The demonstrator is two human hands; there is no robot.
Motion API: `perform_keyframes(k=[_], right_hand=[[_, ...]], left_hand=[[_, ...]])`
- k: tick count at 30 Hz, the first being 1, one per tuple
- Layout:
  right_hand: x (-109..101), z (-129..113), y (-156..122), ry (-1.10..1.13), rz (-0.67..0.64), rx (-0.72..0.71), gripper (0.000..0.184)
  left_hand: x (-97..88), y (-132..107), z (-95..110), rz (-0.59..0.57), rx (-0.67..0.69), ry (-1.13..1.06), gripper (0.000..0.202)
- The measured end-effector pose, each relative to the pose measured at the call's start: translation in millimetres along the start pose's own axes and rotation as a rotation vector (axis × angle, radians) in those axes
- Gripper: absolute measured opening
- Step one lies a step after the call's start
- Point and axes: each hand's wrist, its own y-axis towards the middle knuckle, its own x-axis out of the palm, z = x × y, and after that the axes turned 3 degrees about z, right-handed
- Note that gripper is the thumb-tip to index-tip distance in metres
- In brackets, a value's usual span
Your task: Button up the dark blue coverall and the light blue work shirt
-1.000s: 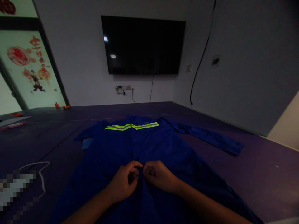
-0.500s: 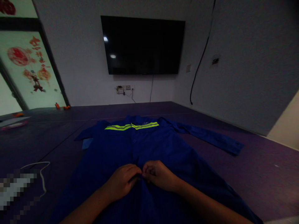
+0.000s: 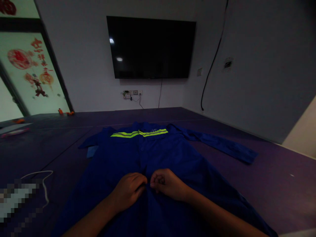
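A blue work jacket (image 3: 172,154) with a yellow-green reflective stripe across its chest lies spread out, collar away from me. One long sleeve stretches to the right. My left hand (image 3: 130,191) is closed at the front opening, its fingers pinching the left edge of the fabric. Just to the right, my right hand (image 3: 168,184) has its fingers curled in a pinch on the facing edge. A small gap separates the fingertips. Whether a button sits between them is too dark to see. Higher up the front, one button shows below the stripe.
Purple matting (image 3: 271,174) covers the floor. At lower left lie a white cable (image 3: 46,191) and a pixelated object. A large television (image 3: 153,49) hangs on the far wall, with sockets and wires below. Small orange items (image 3: 70,113) sit by the glass door.
My left hand has shifted slightly left, widening the gap between the fingertips. The right hand has barely moved, and the jacket lies as before.
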Motion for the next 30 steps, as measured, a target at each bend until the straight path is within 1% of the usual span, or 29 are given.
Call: perform_keyframes(k=[6, 11, 18, 26, 30], right_hand=[[-1.8, 1.4, 1.1, 0.018, -0.022, -0.007, 0.009], [-4.7, 4.9, 2.7, 0.087, -0.08, 0.044, 0.015], [-5.1, 7.6, 4.7, 0.185, -0.105, 0.093, 0.018], [-6.9, 9.8, 5.5, 0.245, -0.137, 0.103, 0.019], [-6.0, 8.6, 4.4, 0.248, -0.141, 0.098, 0.019]], left_hand=[[-0.3, 0.0, 0.8, 0.018, 0.014, 0.006, 0.014], [-0.1, 0.3, 0.5, 0.032, 0.025, 0.0, 0.014], [-1.2, 0.4, 2.2, 0.029, 0.02, -0.007, 0.012], [-0.7, 0.0, 1.8, 0.054, 0.04, 0.002, 0.011], [-0.6, -0.4, 2.2, 0.047, 0.04, 0.009, 0.01]])
